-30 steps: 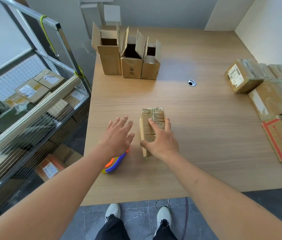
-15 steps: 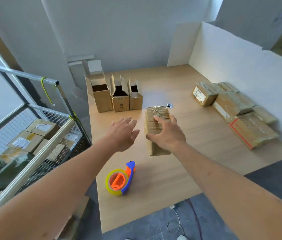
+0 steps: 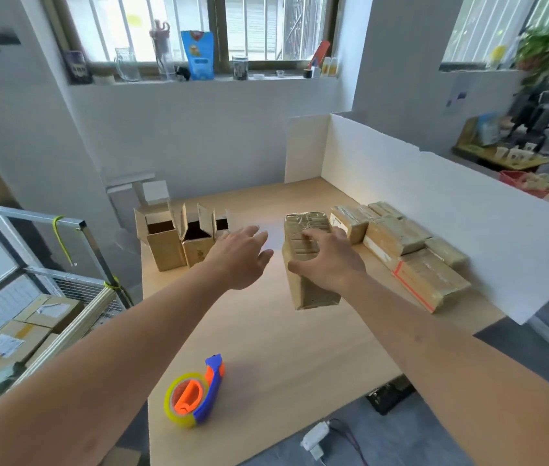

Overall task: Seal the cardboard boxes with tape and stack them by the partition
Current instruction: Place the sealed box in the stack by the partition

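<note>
The table is a pale wooden slab, and everything below is placed against it. Along its right edge stands the white partition, upright, turning a corner at the table's far end. Off the table's left side sits a wire cart holding labelled parcels.

On the table's right side, against the partition, lie the sealed boxes, taped and packed close together, some stacked on others. At the table's far left corner stand three open boxes, upright with flaps raised, touching one another in a row.

Above the table's middle, lifted clear of the surface, is the taped box, tilted, just beside the nearest sealed box. The right hand grasps it from above, thumb on its near-left side and fingers curled over its taped top. The left hand hangs over the table to the left of that box, apart from it, fingers spread and relaxed, holding nothing.

Near the table's front edge, well apart from both hands, lies the tape dispenser, yellow, orange and blue, resting on the wood.
</note>
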A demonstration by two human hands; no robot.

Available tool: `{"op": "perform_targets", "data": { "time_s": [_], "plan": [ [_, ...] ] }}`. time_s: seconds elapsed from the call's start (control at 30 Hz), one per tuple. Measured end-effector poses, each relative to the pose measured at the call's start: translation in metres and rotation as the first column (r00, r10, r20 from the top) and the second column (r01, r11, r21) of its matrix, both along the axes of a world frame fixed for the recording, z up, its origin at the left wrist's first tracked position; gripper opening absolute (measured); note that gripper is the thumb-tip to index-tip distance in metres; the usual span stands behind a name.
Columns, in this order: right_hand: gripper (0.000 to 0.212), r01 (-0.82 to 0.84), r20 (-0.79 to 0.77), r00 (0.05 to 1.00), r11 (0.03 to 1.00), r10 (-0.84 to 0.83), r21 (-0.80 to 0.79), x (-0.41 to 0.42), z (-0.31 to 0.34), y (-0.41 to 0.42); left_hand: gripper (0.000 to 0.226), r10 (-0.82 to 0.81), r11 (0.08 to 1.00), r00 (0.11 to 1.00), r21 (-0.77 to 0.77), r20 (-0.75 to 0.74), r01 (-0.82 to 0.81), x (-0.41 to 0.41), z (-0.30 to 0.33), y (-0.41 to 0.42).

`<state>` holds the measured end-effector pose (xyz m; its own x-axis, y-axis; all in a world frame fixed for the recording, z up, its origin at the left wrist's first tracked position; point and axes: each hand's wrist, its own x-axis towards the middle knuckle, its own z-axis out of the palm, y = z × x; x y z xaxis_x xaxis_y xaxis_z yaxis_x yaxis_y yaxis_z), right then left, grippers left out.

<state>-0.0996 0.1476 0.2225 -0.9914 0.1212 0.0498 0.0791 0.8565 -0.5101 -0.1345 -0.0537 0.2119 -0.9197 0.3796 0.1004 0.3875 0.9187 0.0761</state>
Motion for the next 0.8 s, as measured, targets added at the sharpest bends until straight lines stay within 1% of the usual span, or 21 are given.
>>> {"op": "perform_targets", "data": {
  "time_s": [0.47,0.63,0.8],
  "plan": [
    [0.083,-0.034,-0.005,0.999,0.998,0.034,0.043,0.009,0.024,0.205,0.05,0.022,0.998,0.999,0.066,-0.025,-0.021,0.008,0.014,0.203],
    [0.085,-0.02,-0.001,1.0,0.999,0.02,0.036,-0.013,0.025,0.253,0.05,0.021,0.999,0.999,0.033,-0.023,-0.021,-0.016,0.015,0.248],
    [0.086,-0.018,0.017,1.0,0.999,0.018,0.035,-0.061,0.017,0.283,0.051,0.004,1.0,1.0,0.029,0.005,-0.004,-0.063,0.007,0.28]
  ]
}}
